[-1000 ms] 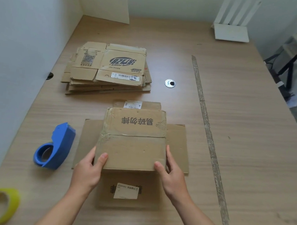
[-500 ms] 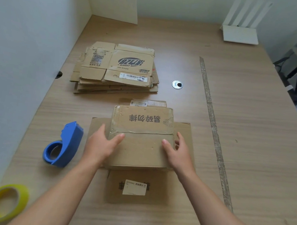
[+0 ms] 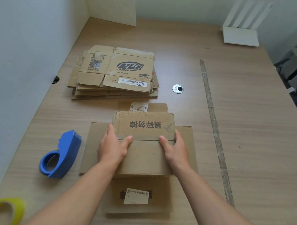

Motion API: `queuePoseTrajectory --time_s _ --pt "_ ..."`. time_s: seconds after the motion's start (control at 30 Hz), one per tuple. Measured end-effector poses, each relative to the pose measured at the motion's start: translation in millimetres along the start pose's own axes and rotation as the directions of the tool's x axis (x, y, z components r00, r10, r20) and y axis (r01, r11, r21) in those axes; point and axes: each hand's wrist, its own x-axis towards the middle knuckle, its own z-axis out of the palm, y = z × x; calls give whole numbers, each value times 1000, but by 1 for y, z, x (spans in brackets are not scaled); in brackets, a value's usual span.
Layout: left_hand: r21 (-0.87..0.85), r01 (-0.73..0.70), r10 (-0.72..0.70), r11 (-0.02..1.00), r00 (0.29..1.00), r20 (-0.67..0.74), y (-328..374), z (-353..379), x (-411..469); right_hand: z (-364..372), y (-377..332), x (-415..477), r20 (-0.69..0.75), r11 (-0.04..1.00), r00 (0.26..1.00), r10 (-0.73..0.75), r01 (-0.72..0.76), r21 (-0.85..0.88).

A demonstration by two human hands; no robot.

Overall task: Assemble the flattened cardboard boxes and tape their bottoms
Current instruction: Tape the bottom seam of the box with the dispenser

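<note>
Head view. Holds a cardboard box (image 3: 143, 156) from both sides, near the middle of the wooden table (image 3: 248, 148). Grips the left side of the box with the left hand (image 3: 112, 147): thumb laid on the top at the seam, other fingers curled down over the left edge. Grips the right side with the right hand (image 3: 175, 150) in the same way, thumb on the top at the seam, fingers wrapped over the right edge.

On top of the box, two closed flaps meeting in a seam across the middle, with printed characters on the farther one. At the foot of the box, open flaps lying flat on the table, the near flap (image 3: 136, 195) with a white label.

Left of the box, just beside its left flap, a blue tape dispenser (image 3: 61, 155). Farther left of the box and nearer the person, a yellow tape roll (image 3: 0, 210), partly cut by the frame. Beyond the box and slightly left, a stack of flattened boxes (image 3: 117, 73). Beyond the box and slightly right, a round metal grommet (image 3: 177, 88) in the table. Right of the box, well apart, a long tape strip (image 3: 213, 121) stuck along the table.
</note>
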Motion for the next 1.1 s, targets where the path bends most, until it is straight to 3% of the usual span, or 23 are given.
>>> queuePoseTrajectory --time_s 0.37,0.5,0.67,0.87,1.1 --pt "-36 -114 113 993 993 -24 -15 -19 4 -7 1 -2 63 990 998 12 -20 137" --pt "-189 -80 84 979 996 17 -29 -26 6 -8 3 -5 72 986 997 30 -42 163" --pt "-451 -11 75 892 989 124 -39 -27 -6 -8 1 -11 18 953 998 67 -69 295" --pt "-570 -77 133 818 989 57 -31 -36 -18 -25 1 -12 9 886 1000 23 -24 463" --pt "-668 -143 220 730 975 33 -5 -65 -20 -60 -27 -18 77 846 992 -102 46 532"
